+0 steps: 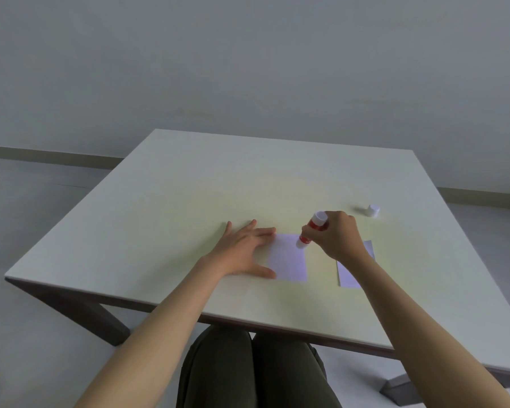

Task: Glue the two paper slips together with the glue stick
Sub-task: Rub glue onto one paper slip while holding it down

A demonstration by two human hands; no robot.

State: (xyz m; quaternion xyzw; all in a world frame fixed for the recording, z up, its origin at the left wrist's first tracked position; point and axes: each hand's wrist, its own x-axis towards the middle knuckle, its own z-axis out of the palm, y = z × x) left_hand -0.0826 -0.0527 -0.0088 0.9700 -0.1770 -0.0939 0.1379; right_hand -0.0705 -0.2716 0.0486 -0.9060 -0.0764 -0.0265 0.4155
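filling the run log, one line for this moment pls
right hand: red glue stick on left white paper slip | left hand: pinning slip

Pale table [189, 201], grey wall [247, 54]

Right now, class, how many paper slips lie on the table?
2. One slip lies flat under the left hand's fingertips, with the glue stick touching its far right corner. The other slip lies to its right, partly hidden under the right hand.
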